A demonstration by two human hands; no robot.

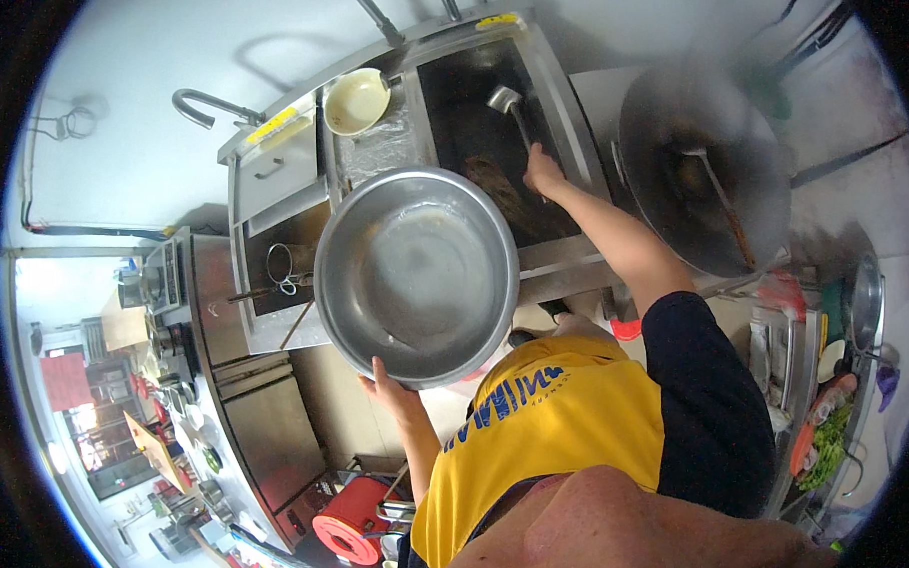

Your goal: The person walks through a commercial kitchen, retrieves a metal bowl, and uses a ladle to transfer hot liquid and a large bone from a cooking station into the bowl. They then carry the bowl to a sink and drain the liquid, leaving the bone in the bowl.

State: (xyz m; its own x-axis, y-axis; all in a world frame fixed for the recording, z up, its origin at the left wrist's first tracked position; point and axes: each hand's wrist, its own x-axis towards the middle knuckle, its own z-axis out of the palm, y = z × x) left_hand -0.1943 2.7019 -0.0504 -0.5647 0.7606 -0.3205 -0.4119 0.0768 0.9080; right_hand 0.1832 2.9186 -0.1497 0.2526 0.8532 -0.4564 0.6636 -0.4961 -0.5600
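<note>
My left hand (389, 395) grips the near rim of a large, round stainless steel basin (424, 277). The basin tilts so that its inside shows, bare apart from a faint wet-looking sheen. Out over the dark cooktop (463, 96), my right hand (545, 174) is closed around the handle of a metal spatula (505, 100). A brownish smear (500, 188) marks the dark surface just left of that hand. Behind the basin, a cream-coloured bowl (357, 101) sits on a plastic-wrapped strip of counter.
To the right, a big dark wok (711, 222) holds a long-handled turner (722, 199) amid steam. Faucets (215, 108) rise along the back. A wire strainer (280, 264) lies left of the basin. Vegetables (828, 444) fill a rack at lower right; a red bucket (354, 516) stands lower left.
</note>
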